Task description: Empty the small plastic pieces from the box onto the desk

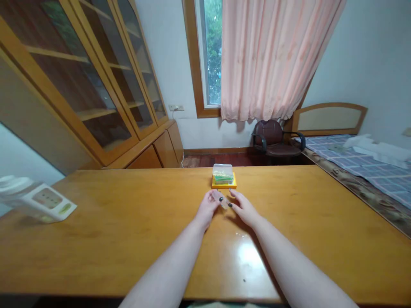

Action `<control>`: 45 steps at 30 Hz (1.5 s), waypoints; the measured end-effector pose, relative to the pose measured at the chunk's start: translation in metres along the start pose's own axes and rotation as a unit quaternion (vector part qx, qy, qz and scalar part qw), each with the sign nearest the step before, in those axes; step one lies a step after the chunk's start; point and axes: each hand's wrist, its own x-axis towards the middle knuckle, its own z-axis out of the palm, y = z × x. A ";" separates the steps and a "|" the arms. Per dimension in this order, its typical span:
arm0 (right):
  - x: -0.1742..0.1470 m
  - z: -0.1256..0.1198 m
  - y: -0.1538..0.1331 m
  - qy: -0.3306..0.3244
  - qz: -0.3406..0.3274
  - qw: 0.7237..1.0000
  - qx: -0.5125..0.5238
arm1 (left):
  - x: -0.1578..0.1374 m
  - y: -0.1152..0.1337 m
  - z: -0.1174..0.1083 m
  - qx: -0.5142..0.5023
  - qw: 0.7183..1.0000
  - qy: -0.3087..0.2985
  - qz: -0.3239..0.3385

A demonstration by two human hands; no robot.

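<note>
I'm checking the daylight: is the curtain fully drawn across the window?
Only partly: the pink curtain leaves a strip of window uncovered at picture left, with greenery visible outside.

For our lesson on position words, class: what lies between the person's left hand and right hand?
In the head view, a small translucent piece lies between the left hand and the right hand; its exact kind is unclear.

A single head-worn camera looks forward and down from above the near edge of the counter [128,239], close enough that the person's forearms [173,256] enter from the bottom. The wide view faces the far wall [160,42] with its window [213,55], reaching the cabinet [102,68] at left and the bed [369,158] at right.
</note>
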 end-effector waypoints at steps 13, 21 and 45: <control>0.007 0.004 0.006 -0.046 0.037 0.997 -0.055 | 0.008 0.018 -0.010 0.257 0.959 -0.095 0.080; 0.005 0.006 0.015 -0.004 0.082 0.977 -0.196 | -0.004 0.038 -0.015 0.578 0.776 -0.170 0.185; -0.006 0.005 -0.011 0.070 -0.208 0.947 -0.233 | -0.005 0.014 0.006 0.021 0.996 -0.087 0.004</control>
